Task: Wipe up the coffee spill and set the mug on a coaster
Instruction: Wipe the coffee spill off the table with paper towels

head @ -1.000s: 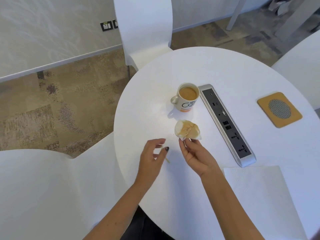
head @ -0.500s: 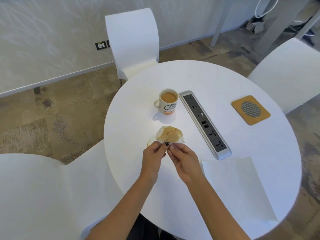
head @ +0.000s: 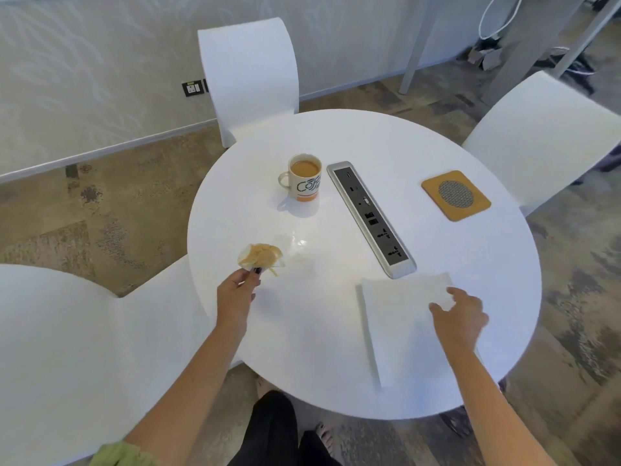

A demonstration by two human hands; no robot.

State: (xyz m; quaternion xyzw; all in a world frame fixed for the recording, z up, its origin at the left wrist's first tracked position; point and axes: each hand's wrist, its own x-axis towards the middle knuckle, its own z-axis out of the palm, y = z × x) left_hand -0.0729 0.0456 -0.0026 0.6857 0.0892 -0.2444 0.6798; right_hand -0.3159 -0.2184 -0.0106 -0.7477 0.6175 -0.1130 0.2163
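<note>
While I look down from the head camera, patterned brown carpet (head: 100,216) and a pale wall (head: 84,62) with a socket plate (head: 192,88) fill the room behind. White chairs (head: 250,75) ring the round white table (head: 470,264), whose top shows a glossy wet patch with a faint brown smear (head: 299,252) near the middle. A clean white napkin (head: 396,317) lies flat at the near right edge, and my right hand (head: 460,317) rests over it, fingers spread and loose, gripping nothing that I can see. The grey power strip (head: 369,216) runs diagonally beside the mug (head: 304,178), which stands upright with coffee in it, well apart from the cork coaster (head: 455,195) at far right. My left hand (head: 237,292) pinches the crumpled, coffee-stained tissue (head: 260,255) at the left edge.
</note>
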